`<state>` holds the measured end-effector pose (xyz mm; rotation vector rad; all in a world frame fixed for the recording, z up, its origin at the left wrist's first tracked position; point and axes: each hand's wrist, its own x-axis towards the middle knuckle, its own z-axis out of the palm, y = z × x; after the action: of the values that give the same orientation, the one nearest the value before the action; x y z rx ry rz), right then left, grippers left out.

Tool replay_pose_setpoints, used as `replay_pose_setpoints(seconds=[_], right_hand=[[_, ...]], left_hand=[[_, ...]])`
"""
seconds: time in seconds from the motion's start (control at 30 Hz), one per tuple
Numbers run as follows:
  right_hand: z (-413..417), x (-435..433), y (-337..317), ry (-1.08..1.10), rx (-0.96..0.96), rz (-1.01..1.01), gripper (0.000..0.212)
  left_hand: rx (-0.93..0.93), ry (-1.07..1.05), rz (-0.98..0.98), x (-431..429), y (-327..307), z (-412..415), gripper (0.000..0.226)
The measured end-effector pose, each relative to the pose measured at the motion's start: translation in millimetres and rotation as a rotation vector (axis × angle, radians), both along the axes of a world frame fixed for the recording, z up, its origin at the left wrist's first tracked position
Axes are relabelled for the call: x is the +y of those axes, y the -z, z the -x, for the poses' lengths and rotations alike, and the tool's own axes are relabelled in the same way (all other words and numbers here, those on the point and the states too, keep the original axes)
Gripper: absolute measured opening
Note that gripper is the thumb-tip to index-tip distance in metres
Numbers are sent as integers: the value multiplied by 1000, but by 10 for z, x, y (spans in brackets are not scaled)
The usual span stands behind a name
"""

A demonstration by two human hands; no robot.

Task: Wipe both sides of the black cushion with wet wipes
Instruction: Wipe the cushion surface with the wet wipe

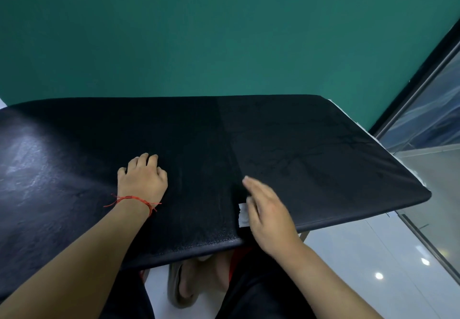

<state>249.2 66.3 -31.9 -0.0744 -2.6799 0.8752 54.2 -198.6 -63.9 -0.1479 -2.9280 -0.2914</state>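
Pressed a white folded wet wipe (pixel 243 215) flat under the right hand (pixel 270 216), straight-fingered and unclenched, presumably to drag it over the long black padded leatherette cushion (pixel 311 149). Braced the left hand (pixel 143 179) on the upper face, loosely bent and gripping nothing, likely as a steadier. Lay level on a hidden support, against a teal wall (pixel 224 32), over white floor tiles (pixel 361 256).

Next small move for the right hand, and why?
Probably slide the right hand and the wipe under it away along the seam toward the far edge. The wipe sits by the near edge of the cushion, faint streaks mark the panel right of the seam, and the left hand rests on it, likely steadying.
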Motion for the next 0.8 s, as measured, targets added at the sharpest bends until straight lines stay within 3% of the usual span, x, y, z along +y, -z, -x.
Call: replay_pose_setpoints(seconds=[0.1,0.27,0.43,0.7,0.8], right_hand=[[413,5,-191,86,110,-85,47],[739,-140,97,-24,-244,-394,66],[631,-71,216,24,-394,-403,75],[560,11,220,133,-348,-378,78],[669,51,165,140,-336,-270,73]], left_hand=[[1,-5,-9,2,-16,-11,46],[0,-5,-20,-8,-38,-29,47],[5,-2,-14,-5,-35,-30,46],[27,1,-32,-3,-32,-42,44],[21,-2,-35,-4,-45,-41,45]])
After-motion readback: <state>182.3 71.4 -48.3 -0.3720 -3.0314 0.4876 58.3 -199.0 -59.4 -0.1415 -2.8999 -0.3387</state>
